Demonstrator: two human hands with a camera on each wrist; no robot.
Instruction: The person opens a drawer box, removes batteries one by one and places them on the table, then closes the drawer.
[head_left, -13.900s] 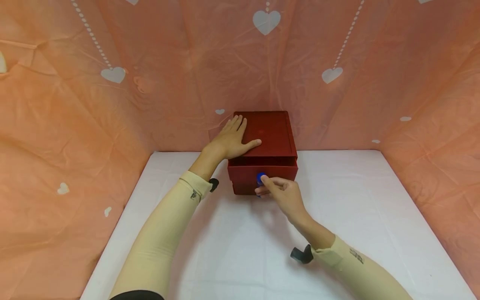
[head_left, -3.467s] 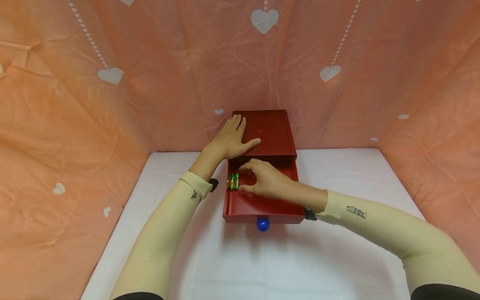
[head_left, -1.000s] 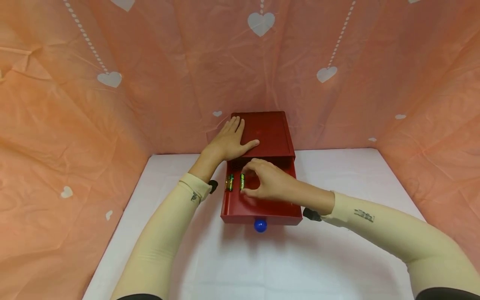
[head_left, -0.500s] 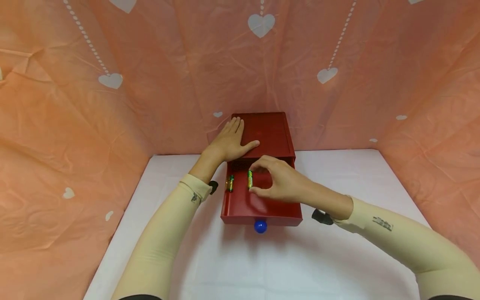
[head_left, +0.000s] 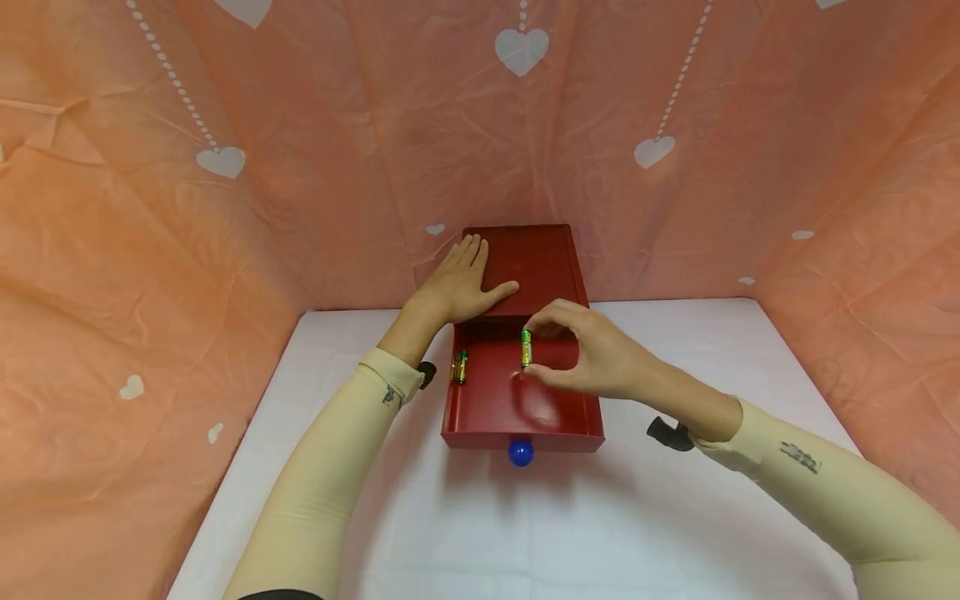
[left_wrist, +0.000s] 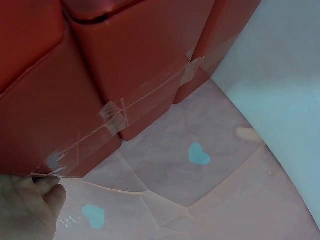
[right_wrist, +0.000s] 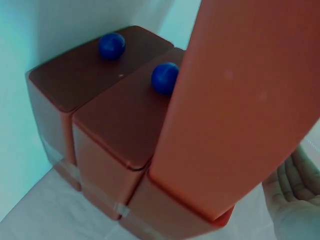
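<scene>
A green-and-gold battery [head_left: 527, 348] stands lengthwise between the thumb and fingertips of my right hand [head_left: 600, 358], above the pulled-out drawer [head_left: 487, 408]. More batteries [head_left: 462, 367] lie against that drawer's left wall. On top of the red drawer cabinet [head_left: 536, 262], my left hand [head_left: 457, 287] rests flat with its fingers spread. The left wrist view shows the cabinet's taped side [left_wrist: 140, 65] and part of that hand. In the right wrist view the drawer's outside [right_wrist: 240, 95] hides the battery, and only part of my right hand [right_wrist: 295, 195] appears.
A blue round knob [head_left: 521, 453] sticks out from the drawer's front. Below are two lower drawers with their own knobs [right_wrist: 112, 46]. The cabinet stands on a white tabletop [head_left: 450, 533] against an orange heart-patterned sheet [head_left: 360, 167].
Since the earliest frame the top drawer has been pulled out. My right hand has taken a battery from beside the others and carried it rightward and up. The left hand stays put.
</scene>
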